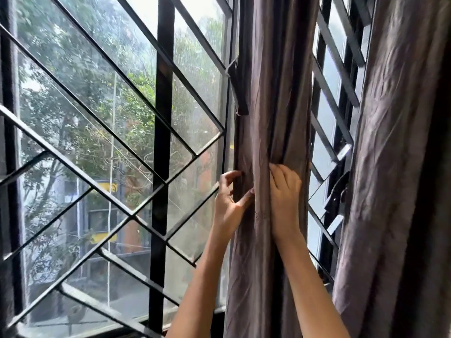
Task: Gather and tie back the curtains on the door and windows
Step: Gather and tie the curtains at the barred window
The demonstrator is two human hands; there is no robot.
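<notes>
Reaches up with both bare arms to the gathered grey-brown curtain (275, 93), hung as a narrow upright bunch between two barred window panes. Grips its front with the right hand (284, 189), back of the hand to the camera, fingers (277, 168) curled into a fold. Pinches the bunch's left edge with the left hand (230, 198): thumb laid on the front of the cloth, forefinger hooked round behind the edge, other fingers loosely curled. Holds the two hands at about the same height, on either side of one thick central fold. Shows a dark strip of cloth (238, 89) higher up at the bunch's left edge. Shows a second curtain (402, 167) hanging loose at far right, beyond a pane with a dark latch (340, 193). Looks out through a black diagonal grille (163, 118) onto trees (85, 81).
</notes>
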